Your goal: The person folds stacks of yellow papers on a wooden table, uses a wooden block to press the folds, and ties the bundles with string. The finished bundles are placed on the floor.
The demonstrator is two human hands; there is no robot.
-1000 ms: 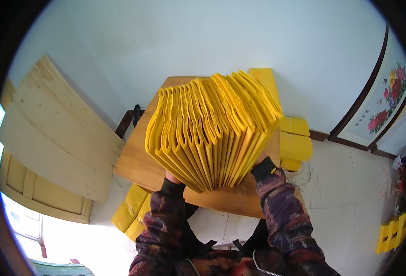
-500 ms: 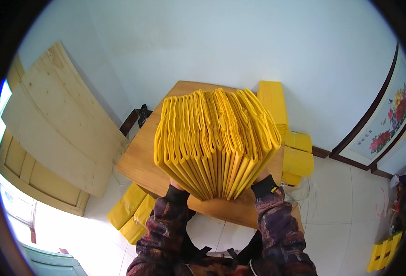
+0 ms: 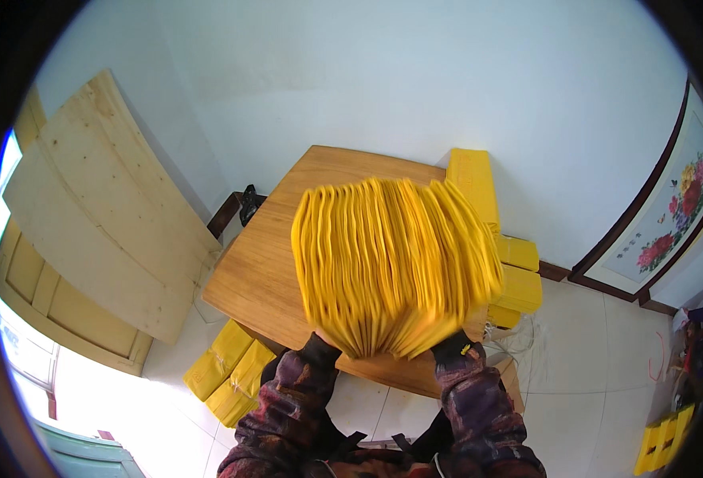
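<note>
Here's the stack [image 3: 391, 255] over the table [image 3: 264, 271], bundles [image 3: 519, 288] either side of it! Board [image 3: 104, 207] far left, framed picture [image 3: 670, 203] far right.

Thick bundle of bright yellow folded cloth-like sheets [image 3: 391, 255], one wide block. Layers on edge, side by side in a left-to-right row, rounded folds up. Far side fanned wide, a bit wavy; near ends squeezed narrow, small V-shaped split near the middle. Right and near edges blurred. Sits over the middle-right of a brown wooden table [image 3: 264, 263]; touching or lifted, can't tell. Sheet count unclear.
</note>
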